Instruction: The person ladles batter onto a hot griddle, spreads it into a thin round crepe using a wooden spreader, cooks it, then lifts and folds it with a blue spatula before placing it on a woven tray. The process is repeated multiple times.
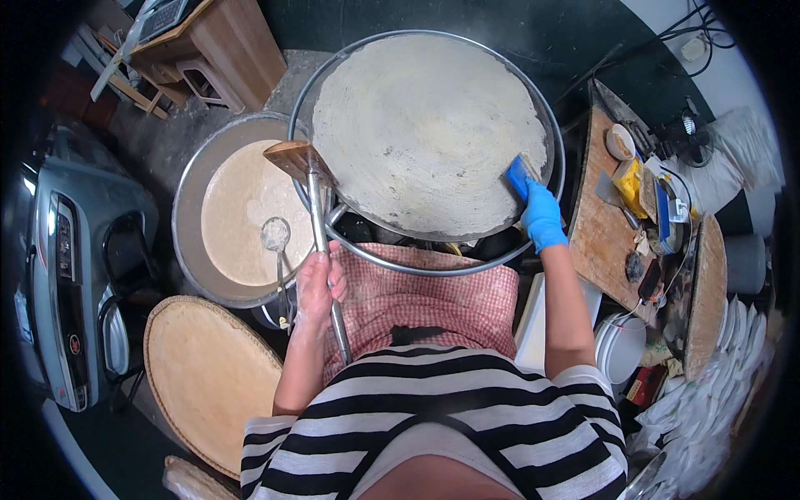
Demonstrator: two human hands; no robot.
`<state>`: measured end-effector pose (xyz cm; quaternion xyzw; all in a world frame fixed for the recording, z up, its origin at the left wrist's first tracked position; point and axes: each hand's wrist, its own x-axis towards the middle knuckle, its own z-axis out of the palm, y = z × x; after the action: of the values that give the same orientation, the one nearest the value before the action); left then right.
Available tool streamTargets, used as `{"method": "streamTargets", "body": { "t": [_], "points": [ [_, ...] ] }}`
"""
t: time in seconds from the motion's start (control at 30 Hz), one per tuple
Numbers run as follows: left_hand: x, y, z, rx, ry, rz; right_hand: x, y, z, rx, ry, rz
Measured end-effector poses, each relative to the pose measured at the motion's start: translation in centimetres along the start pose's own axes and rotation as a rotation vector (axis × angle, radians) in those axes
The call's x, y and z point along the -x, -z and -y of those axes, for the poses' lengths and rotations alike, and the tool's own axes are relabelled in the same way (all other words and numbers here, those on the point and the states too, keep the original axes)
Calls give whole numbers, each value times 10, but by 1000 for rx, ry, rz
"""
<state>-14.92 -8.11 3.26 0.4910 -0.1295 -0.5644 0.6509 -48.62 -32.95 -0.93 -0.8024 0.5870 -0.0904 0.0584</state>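
Observation:
A thin, pale layer of batter (421, 133) covers most of the large round griddle (557, 125) in front of me. My right hand (543, 220), in a blue glove, grips a blue scraper (520, 175) at the griddle's right edge, over the batter's rim. Bare and closed, my left hand (319, 282) holds a batter spreader (298, 160) by its long metal handle. Its wooden head points up, over the gap between griddle and vat. The wide metal vat (190, 200) to the left contains beige batter, with a ladle (276, 237) resting in it.
A metal ring surrounds the griddle. Right of me, a wooden worktop (602, 242) carries a small bowl (620, 142), a yellow package (629, 185) and tools. White buckets (623, 346) stand below. A round woven tray (212, 367) leans at lower left; a scooter (83, 267) is parked beyond it.

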Motion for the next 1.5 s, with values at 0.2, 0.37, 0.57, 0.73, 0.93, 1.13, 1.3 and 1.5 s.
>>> {"method": "streamTargets", "body": {
  "t": [0.2, 0.37, 0.57, 0.73, 0.93, 1.13, 1.3, 1.5],
  "points": [
    [-6, -4, 3, 21, 24, 48, 64, -20, 38, 9, 87, 82],
    [-4, -4, 0, 8, 6, 26, 91, 16, 56, -118, 259, 219],
    [1, 0, -1, 11, -3, 10, 55, 39, 41, -309, -11, 186],
    [-2, -1, 0, 0, 5, 5, 94, -3, 95, -233, 342, 224],
    [-1, -1, -5, -5, -49, 59, 72, 12, 105, -422, 397, 319],
    [2, 11, -4, 43, -23, -40, -17, -10, 66, -79, 203, 28],
    [0, 14, -2, 28, -40, -40, 2, -55, 93, 59, 278, 77],
    [-6, 13, -5, -4, -31, -34, 23, 5, 117, -59, 366, 283]
  ]
}}
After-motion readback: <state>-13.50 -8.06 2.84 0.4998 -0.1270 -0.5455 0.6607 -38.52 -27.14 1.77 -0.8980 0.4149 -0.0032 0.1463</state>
